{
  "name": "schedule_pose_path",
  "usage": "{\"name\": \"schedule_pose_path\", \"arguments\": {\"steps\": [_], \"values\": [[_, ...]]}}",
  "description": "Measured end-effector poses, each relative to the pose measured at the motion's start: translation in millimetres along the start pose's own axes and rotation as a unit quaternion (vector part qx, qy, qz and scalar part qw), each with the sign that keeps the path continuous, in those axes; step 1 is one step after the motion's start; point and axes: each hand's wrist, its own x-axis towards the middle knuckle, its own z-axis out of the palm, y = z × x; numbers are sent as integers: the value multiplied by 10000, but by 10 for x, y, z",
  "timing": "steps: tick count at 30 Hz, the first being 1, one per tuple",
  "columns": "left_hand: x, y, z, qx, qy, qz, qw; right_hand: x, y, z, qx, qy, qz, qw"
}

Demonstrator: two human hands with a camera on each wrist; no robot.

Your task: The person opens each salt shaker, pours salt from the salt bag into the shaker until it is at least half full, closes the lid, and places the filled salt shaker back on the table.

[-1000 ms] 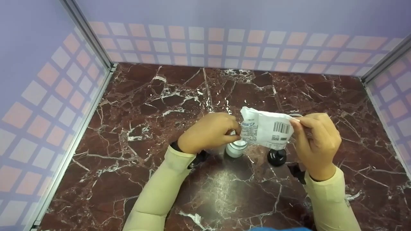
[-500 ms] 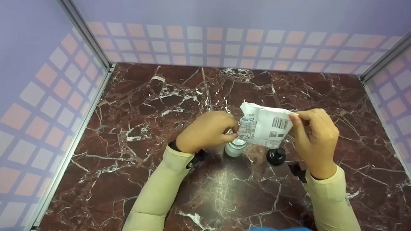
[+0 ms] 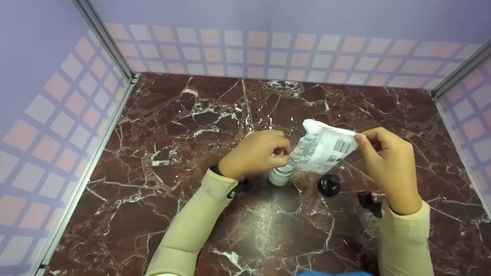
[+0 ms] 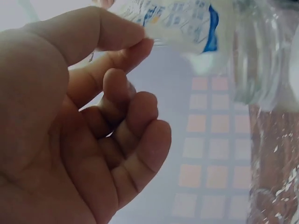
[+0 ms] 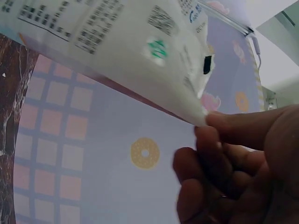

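A white printed packet [image 3: 320, 149] with a barcode is held tilted in the air, its left lower end over a small glass jar [image 3: 280, 177] on the tabletop. My right hand [image 3: 391, 165] pinches the packet's upper right corner between thumb and forefinger. At its other end, my left hand [image 3: 259, 153] has thumb and forefinger tips pressed together at the packet's edge, the other fingers loosely curled. Blue print shows on the packet [image 4: 187, 23] in the left wrist view, with the glass jar [image 4: 254, 60] beside it. Part of the jar's mouth is hidden behind my left hand and the packet.
A round black lid [image 3: 329, 185] with a knob lies right of the jar. White crumbs [image 3: 245, 120] are scattered over the dark red marbled tabletop [image 3: 172, 214] behind my left hand. Purple panels with pink and white squares [image 3: 257, 57] wall in the back and sides.
The packet has risen slightly at the right and tilted more, its upper edge shifting right. My right hand has moved up and right with it; my left hand has shifted a little.
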Motion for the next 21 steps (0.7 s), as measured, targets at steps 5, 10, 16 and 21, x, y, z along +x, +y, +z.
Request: {"name": "schedule_pose_path", "arguments": {"steps": [5,10,16,21], "values": [[47,-7,95,-443,21,-149,9989,7,74,-95,-586,-789,382,9944],[158,64,198,-767,243,-113,9967,17,177,-195,-995,-1211,559,9861],[269,177,320,-1224,979,-205,9874,48,308,-233,-1153,-1433,685,9806],[282,268,346,-1035,1574,49,9821,-14,395,-248,-1059,-1589,751,9787]]}}
